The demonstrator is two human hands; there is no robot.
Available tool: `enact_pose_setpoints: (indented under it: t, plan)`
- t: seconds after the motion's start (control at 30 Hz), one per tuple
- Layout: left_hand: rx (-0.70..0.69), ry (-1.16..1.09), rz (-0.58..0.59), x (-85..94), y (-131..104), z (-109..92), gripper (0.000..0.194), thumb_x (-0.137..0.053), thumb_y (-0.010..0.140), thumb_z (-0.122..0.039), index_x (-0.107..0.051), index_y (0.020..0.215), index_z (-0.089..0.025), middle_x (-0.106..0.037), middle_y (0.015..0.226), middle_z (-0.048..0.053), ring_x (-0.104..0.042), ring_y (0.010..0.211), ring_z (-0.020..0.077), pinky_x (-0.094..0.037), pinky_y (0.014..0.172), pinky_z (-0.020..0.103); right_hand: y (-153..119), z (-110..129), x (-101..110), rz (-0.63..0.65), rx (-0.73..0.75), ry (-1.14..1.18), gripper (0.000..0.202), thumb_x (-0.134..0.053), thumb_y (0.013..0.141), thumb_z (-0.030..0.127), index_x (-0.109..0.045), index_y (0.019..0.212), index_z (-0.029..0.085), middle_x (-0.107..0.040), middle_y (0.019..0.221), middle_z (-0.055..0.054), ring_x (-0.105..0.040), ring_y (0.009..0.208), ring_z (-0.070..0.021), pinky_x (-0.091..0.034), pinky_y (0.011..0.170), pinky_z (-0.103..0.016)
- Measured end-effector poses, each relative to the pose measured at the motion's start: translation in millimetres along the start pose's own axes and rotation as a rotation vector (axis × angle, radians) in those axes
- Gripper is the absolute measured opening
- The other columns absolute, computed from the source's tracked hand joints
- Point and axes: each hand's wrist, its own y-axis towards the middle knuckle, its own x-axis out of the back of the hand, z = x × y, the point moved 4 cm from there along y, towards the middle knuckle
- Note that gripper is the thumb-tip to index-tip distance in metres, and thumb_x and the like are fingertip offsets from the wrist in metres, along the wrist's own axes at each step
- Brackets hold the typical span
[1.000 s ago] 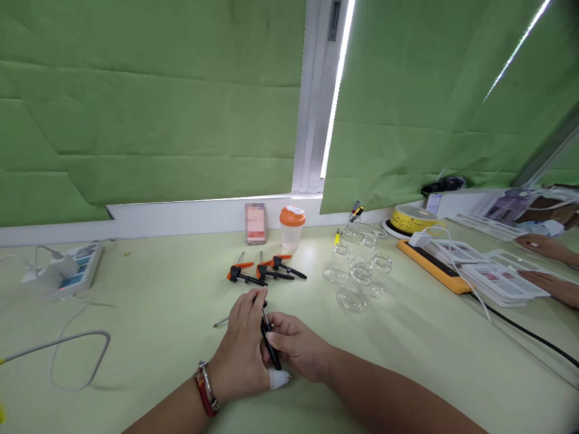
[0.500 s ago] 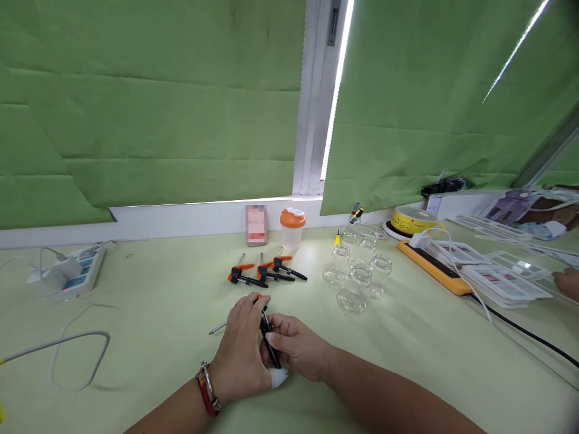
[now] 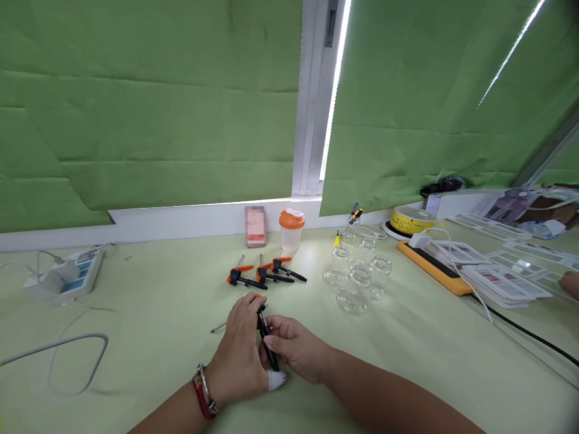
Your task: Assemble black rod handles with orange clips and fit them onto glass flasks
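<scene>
Both my hands are closed around a black tool [image 3: 270,354] with a bit of orange at its top end, low over the desk. My left hand [image 3: 242,352] wraps it from the left; its thumb wears a white covering. The fingers of my right hand [image 3: 294,346] pinch the black shaft from the right. A thin metal rod [image 3: 219,327] pokes out behind my left hand; whether it belongs to the held tool I cannot tell. Beyond my hands lie three similar black-and-orange tools [image 3: 275,277] with metal rods, side by side.
Several clear glass jars [image 3: 351,298] stand to the right, one holding small tools. An orange-lidded cup [image 3: 291,232] is by the wall. Further right are an orange power strip [image 3: 434,268] and stacked cards [image 3: 504,283]. Another person's hand [image 3: 570,283] shows at the right edge. Leftward sits a white power strip [image 3: 85,274].
Almost nothing differs. The view has shifted slightly, and my hands keep the same hold on the black tool.
</scene>
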Motion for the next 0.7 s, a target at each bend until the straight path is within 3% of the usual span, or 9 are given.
enact_pose_setpoints:
  t: [0.3,0.47,0.6,0.7]
  plan:
    - [0.024,-0.014,0.005,7.7,1.2,-2.7,0.089,-0.068,0.050,-0.029,-0.027,0.128,-0.019,-0.037,0.131,0.017,-0.037,0.124,0.0397,-0.037,0.099,0.056,-1.8,6.6,-5.1,0.014,-0.022,0.001,0.038,-0.072,0.073,0.039,-0.059,0.098,0.014,-0.061,0.070,-0.001,-0.055,0.064,-0.0116,-0.038,0.065,-0.026]
    - [0.018,0.060,0.036,1.2,1.0,-0.8,0.095,-0.067,0.054,-0.033,-0.019,0.134,-0.018,-0.032,0.136,0.020,-0.030,0.130,0.0410,-0.032,0.104,0.058,-2.4,8.9,-4.7,-0.108,-0.056,-0.123,0.032,-0.072,0.070,0.035,-0.060,0.092,0.015,-0.061,0.064,0.001,-0.049,0.055,-0.0095,-0.033,0.054,-0.023]
    - [0.037,0.118,0.038,-1.2,-0.2,-0.2,0.095,-0.065,0.056,-0.034,-0.018,0.136,-0.015,-0.030,0.138,0.021,-0.027,0.131,0.0417,-0.031,0.104,0.059,-1.9,7.0,-1.7,-0.207,-0.054,-0.201,0.041,-0.072,0.069,0.033,-0.058,0.102,0.013,-0.061,0.061,0.001,-0.048,0.052,-0.0095,-0.033,0.053,-0.023]
    - [0.046,0.129,0.031,-1.0,-1.6,-0.9,0.093,-0.065,0.057,-0.034,-0.020,0.136,-0.015,-0.031,0.137,0.021,-0.028,0.131,0.0416,-0.032,0.104,0.058,-1.8,6.1,-0.7,-0.187,-0.048,-0.197,0.040,-0.070,0.071,0.033,-0.058,0.104,0.014,-0.062,0.062,0.000,-0.048,0.052,-0.0093,-0.033,0.054,-0.023]
